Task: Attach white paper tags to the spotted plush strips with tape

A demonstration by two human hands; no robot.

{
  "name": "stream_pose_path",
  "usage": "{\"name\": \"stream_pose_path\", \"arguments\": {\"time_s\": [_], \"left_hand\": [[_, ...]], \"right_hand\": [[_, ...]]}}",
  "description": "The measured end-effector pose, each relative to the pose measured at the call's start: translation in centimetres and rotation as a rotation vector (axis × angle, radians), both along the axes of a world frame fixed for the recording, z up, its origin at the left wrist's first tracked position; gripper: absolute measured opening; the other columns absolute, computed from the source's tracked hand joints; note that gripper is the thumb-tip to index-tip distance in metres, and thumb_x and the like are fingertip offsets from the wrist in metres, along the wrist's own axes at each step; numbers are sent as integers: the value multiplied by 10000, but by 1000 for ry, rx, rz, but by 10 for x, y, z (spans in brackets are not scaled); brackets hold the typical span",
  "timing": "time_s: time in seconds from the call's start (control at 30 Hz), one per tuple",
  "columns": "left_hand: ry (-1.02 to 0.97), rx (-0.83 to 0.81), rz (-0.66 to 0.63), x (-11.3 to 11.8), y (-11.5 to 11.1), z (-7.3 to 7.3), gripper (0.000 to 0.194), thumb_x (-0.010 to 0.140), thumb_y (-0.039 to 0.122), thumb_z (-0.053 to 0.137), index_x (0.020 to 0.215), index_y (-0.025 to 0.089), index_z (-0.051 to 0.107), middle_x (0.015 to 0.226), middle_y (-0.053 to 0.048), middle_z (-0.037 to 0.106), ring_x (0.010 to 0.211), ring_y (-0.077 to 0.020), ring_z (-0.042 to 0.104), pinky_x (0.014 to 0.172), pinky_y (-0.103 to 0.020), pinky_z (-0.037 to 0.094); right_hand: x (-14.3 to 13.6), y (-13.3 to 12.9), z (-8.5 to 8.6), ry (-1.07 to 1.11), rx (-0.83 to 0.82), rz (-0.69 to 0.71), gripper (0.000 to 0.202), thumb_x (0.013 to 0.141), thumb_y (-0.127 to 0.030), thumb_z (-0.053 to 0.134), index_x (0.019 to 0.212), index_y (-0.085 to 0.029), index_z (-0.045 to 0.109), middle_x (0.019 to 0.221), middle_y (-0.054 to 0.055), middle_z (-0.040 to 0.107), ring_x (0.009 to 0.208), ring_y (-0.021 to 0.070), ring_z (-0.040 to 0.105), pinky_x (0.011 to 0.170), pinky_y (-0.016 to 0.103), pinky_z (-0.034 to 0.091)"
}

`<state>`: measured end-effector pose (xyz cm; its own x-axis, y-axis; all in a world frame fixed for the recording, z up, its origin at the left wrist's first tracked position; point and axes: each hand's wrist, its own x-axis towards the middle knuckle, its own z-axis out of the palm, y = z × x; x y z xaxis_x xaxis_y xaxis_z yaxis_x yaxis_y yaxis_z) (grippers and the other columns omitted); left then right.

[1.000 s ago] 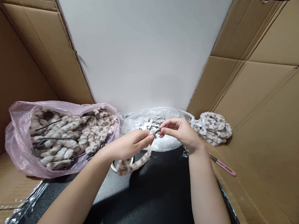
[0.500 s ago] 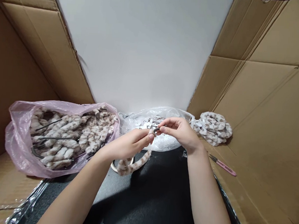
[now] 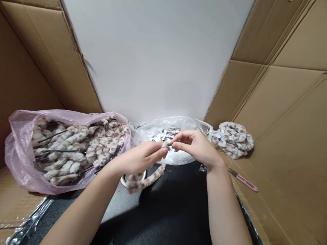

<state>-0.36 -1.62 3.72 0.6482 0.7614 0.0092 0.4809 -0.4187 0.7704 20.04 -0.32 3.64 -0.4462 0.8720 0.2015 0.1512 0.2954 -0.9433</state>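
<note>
My left hand point(image 3: 142, 158) is closed on the end of a fuzzy brown-and-white band point(image 3: 144, 184), whose loop hangs below the palm over the dark tabletop. A short dark cord point(image 3: 170, 144) sticks out of the fur at my left fingertips. My right hand point(image 3: 198, 146) pinches this cord between thumb and forefinger, close to the left thumb. Behind the band a cream ring point(image 3: 123, 181), perhaps a tape roll, shows only in part.
A pink plastic bag point(image 3: 19, 152) full of similar furry bands stands at left. Behind my hands lies a clear bag point(image 3: 190, 122) with small white pieces. Right of it are a furry bundle point(image 3: 234, 140) and a pink-handled cutter point(image 3: 246, 182). Cardboard walls point(image 3: 288, 121) flank the table point(image 3: 167, 221).
My right fingertips have shifted slightly along the cord, which now looks straighter between the hands. My left hand keeps its hold on the furry band.
</note>
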Motion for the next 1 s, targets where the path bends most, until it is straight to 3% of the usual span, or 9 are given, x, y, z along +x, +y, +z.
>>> {"name": "stream_pose_path", "arguments": {"time_s": [0.53, 0.73, 0.83, 1.0], "left_hand": [[17, -23, -28, 0, -3, 5, 380, 941, 487, 328, 721, 193, 423, 626, 33, 350, 537, -105, 305, 473, -229, 280], [27, -12, -16, -1, -2, 6, 390, 950, 485, 325, 713, 190, 421, 645, 27, 372, 559, -109, 340, 491, -228, 304], [34, -12, -22, -1, -2, 5, 384, 951, 476, 329, 710, 190, 418, 652, 26, 377, 560, -108, 342, 491, -229, 305], [38, -3, -27, 0, -3, 4, 389, 955, 479, 320, 710, 189, 409, 647, 30, 364, 554, -105, 329, 488, -228, 298]], "right_hand": [[-9, -3, 1, 20, 5, 112, 70, 778, -208, 678, 802, -158, 720, 750, 35, 720, 757, 163, 686, 724, 289, 526], [11, -2, 2, 57, -4, -49, 277, 675, -234, 791, 936, -173, 719, 866, 40, 729, 824, 169, 683, 765, 302, 550], [15, -4, 4, 59, 23, -82, 255, 683, -275, 793, 908, -175, 725, 887, 49, 734, 843, 179, 686, 773, 310, 551], [6, -4, 3, -20, 31, -55, 158, 732, -291, 747, 803, -151, 731, 746, 49, 724, 733, 169, 680, 692, 289, 543]]}}
